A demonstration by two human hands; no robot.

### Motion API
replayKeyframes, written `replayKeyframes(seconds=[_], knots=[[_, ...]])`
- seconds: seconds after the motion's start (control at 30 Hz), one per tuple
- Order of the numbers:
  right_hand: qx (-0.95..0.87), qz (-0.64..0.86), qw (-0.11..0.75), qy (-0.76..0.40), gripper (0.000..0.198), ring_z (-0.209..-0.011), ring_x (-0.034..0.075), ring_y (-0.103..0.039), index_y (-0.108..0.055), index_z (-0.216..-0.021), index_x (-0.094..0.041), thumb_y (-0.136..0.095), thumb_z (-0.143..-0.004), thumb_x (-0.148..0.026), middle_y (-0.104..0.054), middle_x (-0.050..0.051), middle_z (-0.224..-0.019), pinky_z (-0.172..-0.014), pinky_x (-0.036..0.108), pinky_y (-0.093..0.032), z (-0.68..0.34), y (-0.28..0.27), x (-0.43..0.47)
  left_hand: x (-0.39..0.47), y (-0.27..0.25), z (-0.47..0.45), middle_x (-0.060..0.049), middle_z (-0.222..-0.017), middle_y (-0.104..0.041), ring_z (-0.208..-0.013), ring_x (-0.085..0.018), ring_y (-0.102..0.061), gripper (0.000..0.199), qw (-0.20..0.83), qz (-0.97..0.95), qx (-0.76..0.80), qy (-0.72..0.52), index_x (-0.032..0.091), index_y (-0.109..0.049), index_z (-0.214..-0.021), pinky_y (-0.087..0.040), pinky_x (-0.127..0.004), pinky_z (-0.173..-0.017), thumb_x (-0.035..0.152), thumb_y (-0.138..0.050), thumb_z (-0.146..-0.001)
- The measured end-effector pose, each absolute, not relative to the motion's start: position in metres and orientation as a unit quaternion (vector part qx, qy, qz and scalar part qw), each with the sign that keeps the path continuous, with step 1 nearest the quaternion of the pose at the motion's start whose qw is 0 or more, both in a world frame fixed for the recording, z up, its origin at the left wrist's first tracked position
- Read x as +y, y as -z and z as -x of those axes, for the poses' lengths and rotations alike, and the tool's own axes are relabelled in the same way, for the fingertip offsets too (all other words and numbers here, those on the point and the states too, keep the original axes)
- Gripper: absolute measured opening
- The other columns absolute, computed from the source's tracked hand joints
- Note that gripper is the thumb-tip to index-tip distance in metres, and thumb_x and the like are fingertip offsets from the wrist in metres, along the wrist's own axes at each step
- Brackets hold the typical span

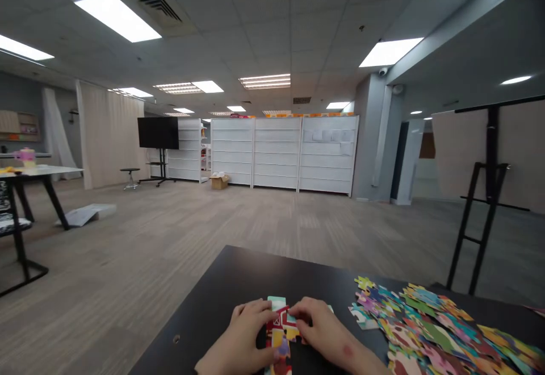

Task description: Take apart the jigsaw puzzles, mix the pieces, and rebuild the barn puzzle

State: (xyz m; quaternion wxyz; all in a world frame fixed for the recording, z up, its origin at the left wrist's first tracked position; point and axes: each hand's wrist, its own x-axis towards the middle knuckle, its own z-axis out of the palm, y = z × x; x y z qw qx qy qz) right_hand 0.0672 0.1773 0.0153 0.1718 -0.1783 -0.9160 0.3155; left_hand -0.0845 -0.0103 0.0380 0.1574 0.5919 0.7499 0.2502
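Note:
Several joined jigsaw puzzle pieces (279,338) lie on the black table between my hands, with red, teal, yellow and purple printing. My left hand (249,335) rests along their left side, its fingers stretched over the upper part and its thumb apart, lower down. My right hand (321,329) is at the upper right of the joined pieces. Its thumb and index finger are curled together on a puzzle piece (291,319) there, which they partly hide. A pale bit of another piece shows behind the right hand.
A heap of loose colourful puzzle pieces (438,326) covers the right of the black table (238,273). The table's left edge has a small round hole (176,339). Beyond are a black stand (481,216), white shelves (276,153), a screen (158,133) and a white table (51,169).

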Motion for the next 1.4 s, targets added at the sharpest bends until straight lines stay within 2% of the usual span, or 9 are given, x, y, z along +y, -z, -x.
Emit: replayKeyframes(seconds=[0.1,0.23,0.33,0.47,0.6,0.77,0.87,1.2,1.4], knots=[[-0.928,0.165,0.157,-0.294,0.035,-0.082,0.017,-0.067,-0.080,-0.095,-0.024,-0.054,-0.077,-0.010,-0.071,0.003,-0.089,-0.076,0.026,-0.048,-0.069,-0.018,0.179,-0.011,-0.040,0.083,-0.003,-0.154,-0.049,-0.145,-0.032,-0.038,0.062,0.155,-0.611,0.737,-0.244,0.041,-0.055,-0.142,-0.026,-0.053,-0.121,0.041,-0.073,-0.083],[-0.937,0.155,0.150,-0.275,0.026,-0.093,0.019,-0.064,-0.079,-0.092,-0.025,-0.058,-0.079,-0.016,-0.069,0.003,-0.097,-0.084,0.028,-0.047,-0.070,-0.021,0.170,-0.005,-0.049,0.073,0.000,-0.156,-0.046,-0.146,-0.030,-0.035,0.052,0.156,-0.638,0.728,-0.198,0.045,-0.061,-0.133,-0.024,-0.054,-0.120,0.031,-0.066,-0.083],[-0.939,0.154,0.162,-0.262,0.023,-0.104,0.021,-0.061,-0.076,-0.098,-0.025,-0.063,-0.079,-0.023,-0.066,0.005,-0.111,-0.091,0.030,-0.047,-0.077,-0.023,0.172,0.000,-0.053,0.065,-0.001,-0.153,-0.050,-0.143,-0.029,-0.039,0.052,0.142,-0.642,0.733,-0.171,0.041,-0.065,-0.128,-0.028,-0.051,-0.118,0.024,-0.064,-0.078],[-0.936,0.191,0.196,-0.222,0.032,-0.108,0.021,-0.061,-0.071,-0.106,-0.022,-0.043,-0.092,-0.022,-0.067,0.007,-0.112,-0.098,0.033,-0.045,-0.103,-0.021,0.207,0.008,-0.043,0.064,-0.003,-0.150,-0.053,-0.141,-0.030,-0.042,0.044,0.125,-0.628,0.750,-0.165,0.033,-0.067,-0.119,-0.032,-0.050,-0.115,0.027,-0.066,-0.075],[-0.935,0.252,0.177,-0.176,0.041,-0.118,0.027,-0.057,-0.068,-0.116,-0.017,-0.050,-0.079,-0.016,-0.064,0.012,-0.122,-0.106,0.040,-0.040,-0.131,-0.016,0.236,0.017,-0.027,0.068,-0.004,-0.151,-0.052,-0.141,-0.030,-0.042,0.041,0.114,-0.638,0.738,-0.186,0.029,-0.066,-0.115,-0.033,-0.048,-0.115,0.030,-0.069,-0.073],[-0.938,0.265,0.161,-0.154,0.035,-0.108,0.026,-0.059,-0.067,-0.102,-0.020,-0.054,-0.070,-0.016,-0.065,0.009,-0.114,-0.095,0.038,-0.044,-0.136,-0.014,0.228,0.021,-0.031,0.061,-0.007,-0.156,-0.047,-0.147,-0.027,-0.035,0.059,0.146,-0.644,0.730,-0.176,0.026,-0.060,-0.128,-0.027,-0.047,-0.121,0.020,-0.062,-0.070],[-0.932,0.274,0.175,-0.163,0.032,-0.102,0.025,-0.059,-0.063,-0.096,-0.021,-0.055,-0.066,-0.015,-0.064,0.007,-0.106,-0.089,0.035,-0.044,-0.133,-0.015,0.223,0.021,-0.033,0.059,-0.007,-0.155,-0.048,-0.148,-0.027,-0.035,0.057,0.149,-0.640,0.730,-0.188,0.026,-0.062,-0.126,-0.027,-0.046,-0.121,0.020,-0.062,-0.070],[-0.933,0.233,0.209,-0.177,0.028,-0.097,0.024,-0.060,-0.063,-0.101,-0.020,-0.056,-0.074,-0.018,-0.066,0.006,-0.099,-0.087,0.035,-0.045,-0.130,-0.020,0.204,0.030,0.001,0.075,-0.002,-0.156,-0.046,-0.141,-0.035,-0.042,0.052,0.131,-0.640,0.735,-0.181,0.036,-0.070,-0.121,-0.032,-0.049,-0.118,0.022,-0.070,-0.070],[-0.941,0.185,0.204,-0.196,0.053,-0.128,0.028,-0.051,-0.061,-0.133,-0.020,-0.056,-0.080,-0.018,-0.062,0.011,-0.137,-0.111,0.041,-0.037,-0.132,-0.012,0.205,0.036,0.015,0.085,-0.004,-0.153,-0.050,-0.139,-0.036,-0.045,0.042,0.092,-0.689,0.697,-0.177,0.039,-0.070,-0.121,-0.040,-0.049,-0.112,0.043,-0.073,-0.080]])
